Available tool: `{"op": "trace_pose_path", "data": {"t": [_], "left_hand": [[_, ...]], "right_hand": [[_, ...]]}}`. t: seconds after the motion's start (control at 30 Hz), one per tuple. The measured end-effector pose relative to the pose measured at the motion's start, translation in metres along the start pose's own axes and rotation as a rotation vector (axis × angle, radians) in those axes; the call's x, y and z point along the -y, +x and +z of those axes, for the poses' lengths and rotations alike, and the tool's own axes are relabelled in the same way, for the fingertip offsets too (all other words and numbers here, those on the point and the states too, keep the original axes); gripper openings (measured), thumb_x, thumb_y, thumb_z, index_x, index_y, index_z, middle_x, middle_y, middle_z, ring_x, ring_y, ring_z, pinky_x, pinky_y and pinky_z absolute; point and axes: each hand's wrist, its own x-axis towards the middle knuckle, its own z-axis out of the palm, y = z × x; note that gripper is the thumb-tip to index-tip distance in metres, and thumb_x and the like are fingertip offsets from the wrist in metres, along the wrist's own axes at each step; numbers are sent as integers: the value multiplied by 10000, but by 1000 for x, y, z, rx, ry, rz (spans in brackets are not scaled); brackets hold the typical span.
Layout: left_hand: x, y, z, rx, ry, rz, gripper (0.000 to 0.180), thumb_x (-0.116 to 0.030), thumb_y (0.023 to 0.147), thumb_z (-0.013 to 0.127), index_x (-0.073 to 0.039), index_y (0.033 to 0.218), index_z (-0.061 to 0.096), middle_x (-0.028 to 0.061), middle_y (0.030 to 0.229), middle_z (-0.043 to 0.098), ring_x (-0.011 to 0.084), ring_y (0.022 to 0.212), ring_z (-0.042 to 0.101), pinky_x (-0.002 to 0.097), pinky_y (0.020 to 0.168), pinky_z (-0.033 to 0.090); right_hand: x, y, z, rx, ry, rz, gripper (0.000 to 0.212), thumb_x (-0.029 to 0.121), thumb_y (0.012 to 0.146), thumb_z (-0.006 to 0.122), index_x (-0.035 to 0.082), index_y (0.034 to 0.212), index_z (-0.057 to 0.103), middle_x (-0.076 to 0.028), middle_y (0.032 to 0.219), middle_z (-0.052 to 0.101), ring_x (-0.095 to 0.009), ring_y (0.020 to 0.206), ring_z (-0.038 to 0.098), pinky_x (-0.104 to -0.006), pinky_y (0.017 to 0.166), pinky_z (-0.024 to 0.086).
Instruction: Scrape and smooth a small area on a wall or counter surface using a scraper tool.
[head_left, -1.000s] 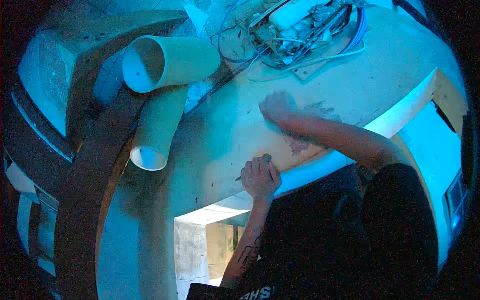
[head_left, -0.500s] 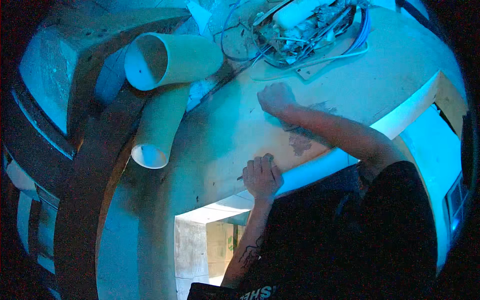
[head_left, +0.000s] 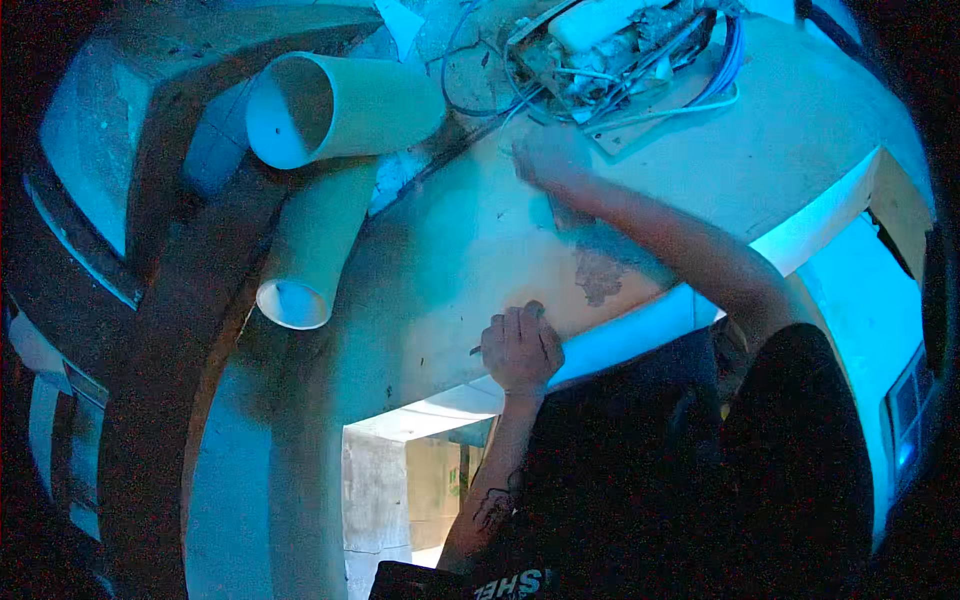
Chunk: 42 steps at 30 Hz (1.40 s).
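My left hand (head_left: 522, 350) is closed against the pale plaster surface (head_left: 440, 300), just above the edge of a lit opening. A thin dark tip pokes out on the left side of its fist; the rest of that thin object is hidden by the fingers. Farther up the same surface is my right hand (head_left: 553, 162), smeared by motion but with its fingers curled in. Whatever it may hold cannot be made out. Between the hands and to the right, a dark rough patch (head_left: 600, 275) marks the plaster.
Two wide pale pipes, an upper one (head_left: 385, 110) and a lower one (head_left: 318, 235), stick out at the left. Near the far edge sits a cluttered box (head_left: 610, 60) of wires and debris, with a blue cable coil (head_left: 730, 65) beside it. Below is a bright opening (head_left: 375, 490).
My right hand has moved up and slightly away, toward the box of wires, and is now blurred. My left hand stays in nearly the same place; the whole view has shifted slightly.
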Motion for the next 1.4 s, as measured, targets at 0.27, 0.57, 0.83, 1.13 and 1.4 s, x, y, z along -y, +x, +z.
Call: {"op": "trace_pose_path", "data": {"t": [0.27,0.57,0.83,1.13,1.4], "left_hand": [[-2,-4,6,-10,24,21,189,-236,825,392,-114,805,535,68,703,491,246,630,478,375,549,351],[-1,-4,-1,-23,51,19,196,-231,799,395,-99,810,538,69,718,494,244,629,477,371,546,356],[-4,-5,10,-3,-8,11,191,-238,822,395,-108,798,534,75,727,505,257,640,487,384,559,364],[1,-9,-8,-113,121,15,172,-241,790,425,-107,782,532,72,711,503,253,637,489,374,548,373],[-4,-10,7,-163,43,4,137,-191,732,487,-73,793,522,86,720,502,261,684,505,384,579,391]], "right_hand": [[14,-37,26,179,-62,-77,117,151,734,513,91,743,613,-117,692,598,-237,654,604,-399,511,455],[8,-34,49,-124,-48,41,101,139,683,534,83,646,610,-124,603,587,-260,503,567,-395,471,439],[-11,-28,41,-327,158,142,160,179,707,512,88,584,559,-106,553,546,-248,461,526,-423,440,402],[8,-20,-30,-95,297,279,253,262,730,514,44,671,627,-164,665,609,-307,609,606,-453,561,470],[-104,-53,-69,-234,533,468,477,412,784,450,-25,663,597,-195,625,570,-302,574,570,-409,573,443]]}}
